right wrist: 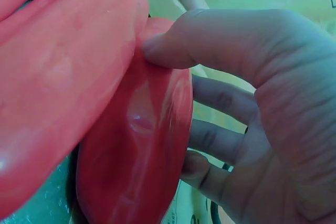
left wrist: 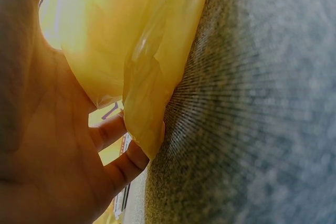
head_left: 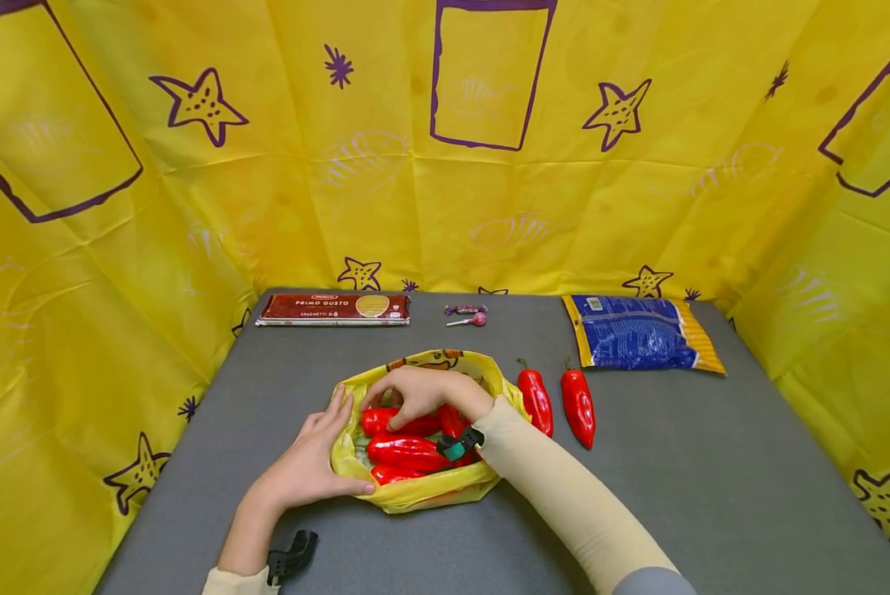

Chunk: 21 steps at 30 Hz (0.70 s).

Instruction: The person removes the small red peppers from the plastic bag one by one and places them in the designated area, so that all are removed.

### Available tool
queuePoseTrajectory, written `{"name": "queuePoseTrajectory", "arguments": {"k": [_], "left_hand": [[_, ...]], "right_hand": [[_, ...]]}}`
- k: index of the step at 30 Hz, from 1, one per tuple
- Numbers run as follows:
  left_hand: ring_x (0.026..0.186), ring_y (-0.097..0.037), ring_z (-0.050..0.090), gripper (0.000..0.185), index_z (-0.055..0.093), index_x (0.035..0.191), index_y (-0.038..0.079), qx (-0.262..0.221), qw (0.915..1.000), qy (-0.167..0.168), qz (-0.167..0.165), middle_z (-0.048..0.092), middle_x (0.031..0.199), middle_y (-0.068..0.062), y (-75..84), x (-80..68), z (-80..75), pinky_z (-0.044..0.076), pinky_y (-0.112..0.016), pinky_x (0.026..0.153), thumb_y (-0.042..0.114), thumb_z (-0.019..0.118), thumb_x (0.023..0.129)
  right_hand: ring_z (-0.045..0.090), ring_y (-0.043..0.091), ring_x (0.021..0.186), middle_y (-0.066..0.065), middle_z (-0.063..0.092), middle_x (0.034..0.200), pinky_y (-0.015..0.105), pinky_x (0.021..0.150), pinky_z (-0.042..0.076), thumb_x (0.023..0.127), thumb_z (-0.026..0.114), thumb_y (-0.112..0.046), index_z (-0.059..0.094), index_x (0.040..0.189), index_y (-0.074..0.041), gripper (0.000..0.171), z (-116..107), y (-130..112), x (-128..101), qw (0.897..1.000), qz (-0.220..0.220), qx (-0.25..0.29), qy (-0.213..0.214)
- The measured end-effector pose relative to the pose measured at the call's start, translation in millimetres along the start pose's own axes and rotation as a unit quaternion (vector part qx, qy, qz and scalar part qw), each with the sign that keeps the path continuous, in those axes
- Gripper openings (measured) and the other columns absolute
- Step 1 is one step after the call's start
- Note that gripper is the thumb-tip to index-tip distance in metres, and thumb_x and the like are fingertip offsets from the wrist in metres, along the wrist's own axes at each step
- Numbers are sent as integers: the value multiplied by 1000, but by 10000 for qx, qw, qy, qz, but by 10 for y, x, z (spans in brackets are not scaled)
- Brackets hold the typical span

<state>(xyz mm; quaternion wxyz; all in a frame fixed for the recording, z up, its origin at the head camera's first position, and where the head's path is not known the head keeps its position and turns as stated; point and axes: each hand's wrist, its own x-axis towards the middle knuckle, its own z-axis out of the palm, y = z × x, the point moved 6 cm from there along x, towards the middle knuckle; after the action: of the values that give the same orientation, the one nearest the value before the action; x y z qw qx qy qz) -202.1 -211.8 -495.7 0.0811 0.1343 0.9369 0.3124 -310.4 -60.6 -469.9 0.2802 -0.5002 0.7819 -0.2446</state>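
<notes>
A yellow plastic bag (head_left: 445,496) stands with its mouth spread, several glossy red peppers (head_left: 407,452) lying inside. My right hand (head_left: 425,392) reaches into it and grips the rearmost pepper (right wrist: 139,145), thumb on top and fingers along its far side. My left hand (head_left: 312,459) rests against the bag's left side, fingers extended along the rim and thumb at the front edge. In the left wrist view, the yellow plastic (left wrist: 144,85) lies against the left fingers (left wrist: 126,169). The bag's bottom is hidden by the peppers.
Two red peppers, one left (head_left: 536,401) and one right (head_left: 578,405), lie right of the bag. Behind are a spaghetti pack (head_left: 333,309), a wrapped candy (head_left: 465,310), a lollipop (head_left: 477,319) and a blue-and-yellow packet (head_left: 638,332). Yellow cloth (head_left: 385,207) surrounds the grey table (head_left: 712,479).
</notes>
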Motion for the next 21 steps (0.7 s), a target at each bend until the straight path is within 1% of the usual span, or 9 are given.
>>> {"name": "queuePoseTrajectory", "arguments": {"k": [3, 7, 15, 18, 21], "left_hand": [[146, -39, 31, 138, 21, 170, 8, -1, 10000, -12, -15, 3, 180, -10, 0, -3, -2, 47, -65, 104, 74, 87, 69], [146, -39, 31, 137, 21, 170, 7, 7, 10000, 2, -1, 3, 180, -10, 1, -4, -6, 47, -66, 105, 73, 87, 69], [147, -39, 31, 138, 22, 169, 6, 11, 10000, 65, 39, 2, 180, -9, 6, -6, -5, 45, -67, 106, 73, 88, 68], [147, -40, 31, 138, 22, 169, 6, 13, 10000, 48, 17, 2, 180, -9, 4, -5, -5, 45, -67, 106, 73, 88, 68], [147, -40, 30, 139, 21, 169, 6, 12, 10000, 18, 5, 1, 180, -9, 6, -3, -5, 45, -68, 106, 74, 88, 68]], "right_hand": [[63, 10, 98, -2, 70, 127, 21, 89, 51, 93, 80, -12, 70, 139, -16, 47, 6, -4, 10, 9999, -6, -121, 2], [60, 9, 99, -6, 70, 126, 21, 90, 50, 94, 79, -13, 70, 139, -16, 46, 11, 0, 21, 9998, 37, -206, -8], [52, 8, 79, -9, 69, 113, 20, 77, 45, 93, 77, -11, 70, 141, -16, 49, -15, -58, 8, 9992, 55, -381, -57], [51, 8, 75, -8, 69, 110, 20, 75, 45, 93, 77, -10, 70, 141, -15, 49, -22, -77, 5, 9993, 50, -370, -75], [51, 8, 74, -8, 69, 111, 20, 75, 45, 94, 76, -10, 69, 142, -15, 49, -25, -89, -1, 9993, 38, -359, -115]]}}
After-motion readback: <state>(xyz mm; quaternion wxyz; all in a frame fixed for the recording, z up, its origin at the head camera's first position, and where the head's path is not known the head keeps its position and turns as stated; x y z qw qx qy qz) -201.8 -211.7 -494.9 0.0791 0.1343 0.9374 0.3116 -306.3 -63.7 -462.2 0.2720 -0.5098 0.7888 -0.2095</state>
